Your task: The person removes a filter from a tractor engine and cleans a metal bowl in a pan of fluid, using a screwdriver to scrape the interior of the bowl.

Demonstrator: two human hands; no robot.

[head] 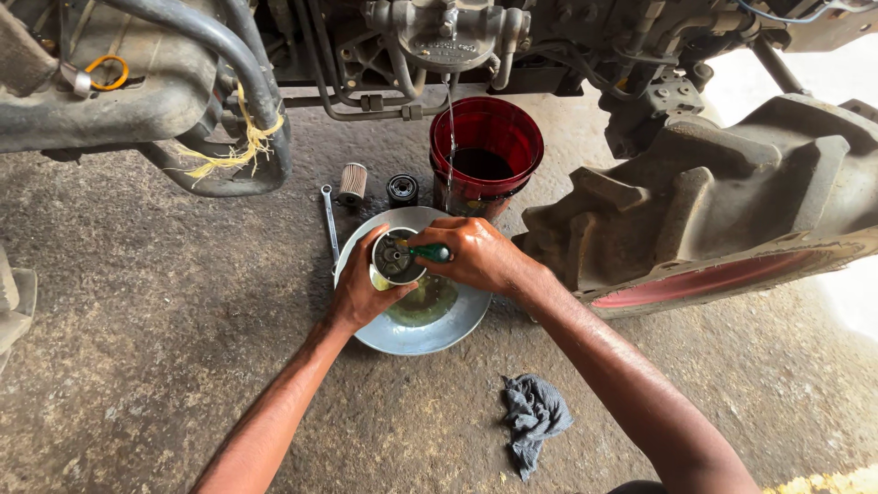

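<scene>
I'm looking straight down and my left hand [361, 288] is wrapped around a small metal bowl-shaped cup [395, 258], gripping it from its nine o'clock side and holding it over the wide metal basin [457, 320]. My right hand [476, 254] comes in from three o'clock, clenched on a green-handled tool [430, 252] whose tip is down inside the cup; I can't tell what kind of tip it has. The basin sits on the concrete floor [165, 348] with a pool of yellowish liquid [422, 302] in it, just below the cup.

At twelve o'clock from the basin, touching its rim or just beside it, stands a red bucket [487, 137] with dark liquid at the bottom, and a thin stream [450, 128] is falling into it from the machinery overhead [448, 37]. At eleven o'clock from the basin there's a pleated filter cartridge [352, 183], a black round part [401, 189] beside it, and a spanner [328, 220] lying along the basin's ten o'clock edge. A grey rag [535, 416] lies crumpled on the floor at five o'clock. A big muddy lugged tyre [722, 210] fills the three o'clock side, near my right forearm.
</scene>
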